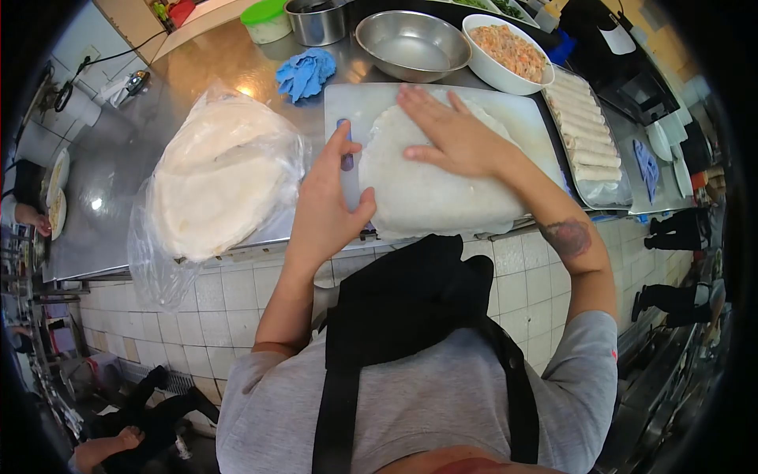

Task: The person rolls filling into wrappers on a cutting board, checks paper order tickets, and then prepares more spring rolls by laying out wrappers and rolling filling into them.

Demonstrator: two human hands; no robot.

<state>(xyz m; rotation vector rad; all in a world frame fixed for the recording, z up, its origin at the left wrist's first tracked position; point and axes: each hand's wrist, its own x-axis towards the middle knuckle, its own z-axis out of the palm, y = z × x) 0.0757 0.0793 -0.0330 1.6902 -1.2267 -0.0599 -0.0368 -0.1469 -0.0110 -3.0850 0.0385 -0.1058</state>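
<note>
A round, thin white dough sheet (442, 193) lies on the white cutting board (521, 114), its near edge hanging over the board's front. My right hand (454, 134) rests flat on the sheet's upper part, fingers stretched. Over the board's left edge, beside its handle slot (346, 150), is my left hand (332, 189), open with thumb and fingers apart and nothing held. To the left, a stack of dough sheets (225, 178) sits in a clear plastic bag (162, 272). A white bowl of chopped filling (509, 59) stands behind the board on the right.
A tray of rolled dough sheets (583, 130) stands right of the board. Behind it are a steel bowl (413, 43), a metal pot (316, 22), a green-lidded tub (266, 20) and a crumpled blue cloth (305, 73). Other people are at the left and right edges.
</note>
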